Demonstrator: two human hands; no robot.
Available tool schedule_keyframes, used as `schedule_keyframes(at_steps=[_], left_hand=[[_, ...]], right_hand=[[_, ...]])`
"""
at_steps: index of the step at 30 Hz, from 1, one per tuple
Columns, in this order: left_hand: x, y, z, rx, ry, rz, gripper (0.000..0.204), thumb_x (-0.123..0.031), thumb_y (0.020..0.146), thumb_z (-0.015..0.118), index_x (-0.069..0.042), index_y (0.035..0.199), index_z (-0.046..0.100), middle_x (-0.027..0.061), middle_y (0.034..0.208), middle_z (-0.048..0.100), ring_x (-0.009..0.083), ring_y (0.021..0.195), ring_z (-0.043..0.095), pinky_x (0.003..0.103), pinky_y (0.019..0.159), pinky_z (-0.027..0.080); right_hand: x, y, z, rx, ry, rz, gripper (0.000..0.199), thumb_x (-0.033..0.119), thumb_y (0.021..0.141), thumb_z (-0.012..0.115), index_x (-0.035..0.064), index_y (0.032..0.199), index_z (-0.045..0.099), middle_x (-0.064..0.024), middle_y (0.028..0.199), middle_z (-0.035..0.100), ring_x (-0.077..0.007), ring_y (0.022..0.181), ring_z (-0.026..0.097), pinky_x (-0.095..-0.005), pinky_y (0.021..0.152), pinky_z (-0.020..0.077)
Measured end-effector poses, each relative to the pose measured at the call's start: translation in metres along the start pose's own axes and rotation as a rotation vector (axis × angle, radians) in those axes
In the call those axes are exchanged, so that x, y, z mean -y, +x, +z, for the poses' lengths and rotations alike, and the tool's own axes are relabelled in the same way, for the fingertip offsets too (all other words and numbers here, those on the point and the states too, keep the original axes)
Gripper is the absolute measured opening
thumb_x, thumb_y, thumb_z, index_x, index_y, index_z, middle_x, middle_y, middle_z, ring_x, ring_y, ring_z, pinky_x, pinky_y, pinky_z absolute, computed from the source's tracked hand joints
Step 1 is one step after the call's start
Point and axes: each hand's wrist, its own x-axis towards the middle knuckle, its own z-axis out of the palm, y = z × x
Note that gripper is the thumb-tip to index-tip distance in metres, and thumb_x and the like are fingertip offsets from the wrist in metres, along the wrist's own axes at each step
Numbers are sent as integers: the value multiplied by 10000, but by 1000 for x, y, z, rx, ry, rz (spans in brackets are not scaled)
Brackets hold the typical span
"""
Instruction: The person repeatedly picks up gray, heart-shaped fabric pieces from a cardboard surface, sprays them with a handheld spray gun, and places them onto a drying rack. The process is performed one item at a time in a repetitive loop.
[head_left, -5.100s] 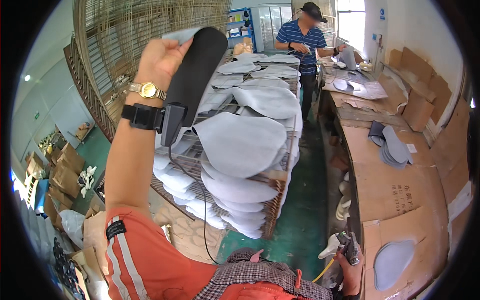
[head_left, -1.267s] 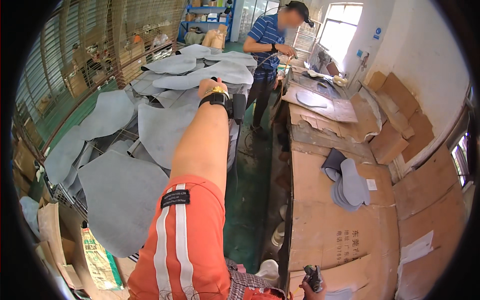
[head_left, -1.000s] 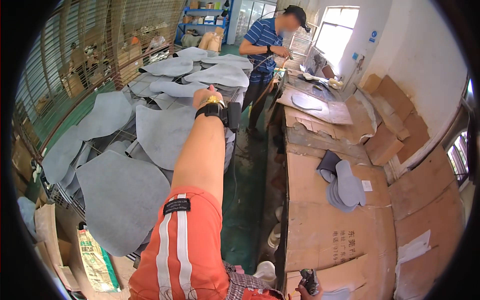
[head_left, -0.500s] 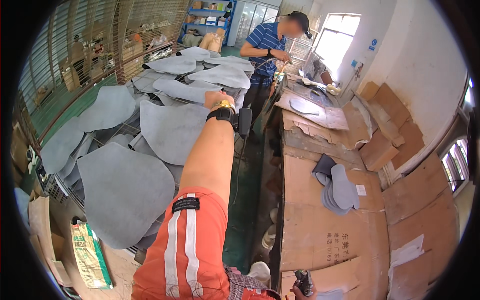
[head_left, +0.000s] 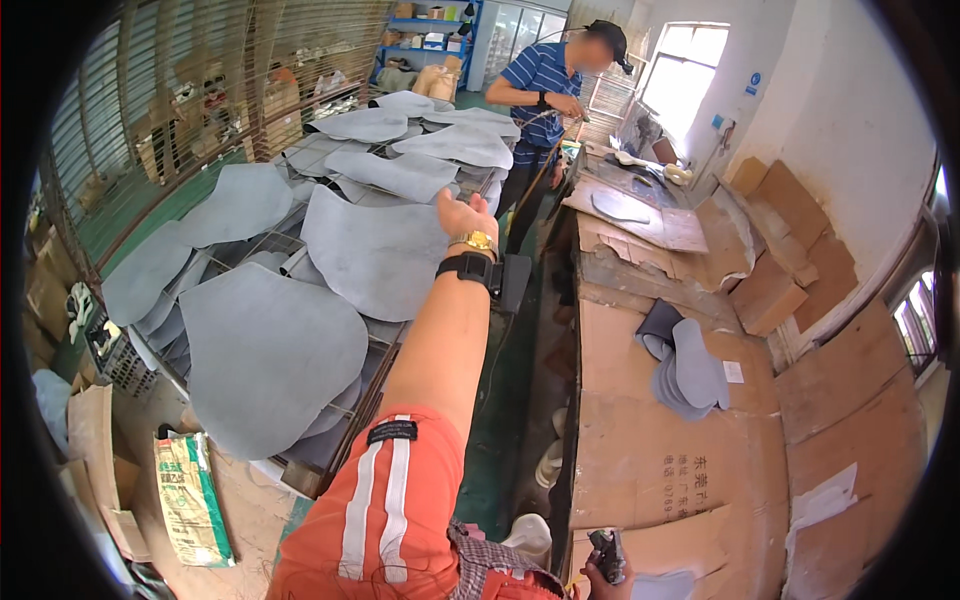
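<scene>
My left hand reaches far out, wearing a gold watch and a black strap at the wrist. Its fingers look loosely apart with nothing in them. It is at the right edge of a large grey sheet piece, just below another grey piece. A bigger grey piece lies nearer me on the same wire rack. At the lower edge, my right hand is closed round a dark metallic tool, whose kind I cannot make out. Beside it, a pale grey piece lies partly cut off by the frame.
A cardboard-covered bench runs along the right, with a stack of small grey pieces on it. A co-worker stands at the far end, near a hose. A green and cream sack lies at lower left.
My left hand has turned and its fingers have loosened at the grey piece's edge. The whole view has shifted slightly to the right. My right hand still grips the dark tool.
</scene>
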Motion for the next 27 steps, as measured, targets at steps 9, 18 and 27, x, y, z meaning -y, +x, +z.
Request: schedule_keyframes(at_steps=[9, 18, 27], left_hand=[[-19, 9, -15, 96, 131, 49, 501, -307, 839, 555, -20, 1222, 405, 138, 1218, 432, 315, 972, 532, 418, 851, 439], [25, -73, -36, 575, 308, -343, 175, -176, 826, 606, -48, 940, 567, 112, 877, 630, 296, 825, 630, 414, 756, 519], [5, -140, -298, 424, 842, -694, 100, -143, 880, 561, -48, 912, 572, 58, 868, 637, 243, 881, 602, 380, 839, 498]], right_hand=[[-22, -23, -12, 40, 29, -5, 589, -80, 824, 541, 47, 1378, 386, -68, 1315, 517, -126, 1096, 500, -234, 893, 399], [-38, -74, -18, -264, 87, -113, 325, 17, 769, 659, -7, 1080, 566, -27, 845, 600, -121, 760, 586, -271, 680, 514], [-61, -234, -63, -615, 153, -32, 498, 55, 837, 642, 34, 1298, 457, -4, 937, 585, -89, 860, 544, -243, 758, 464]])
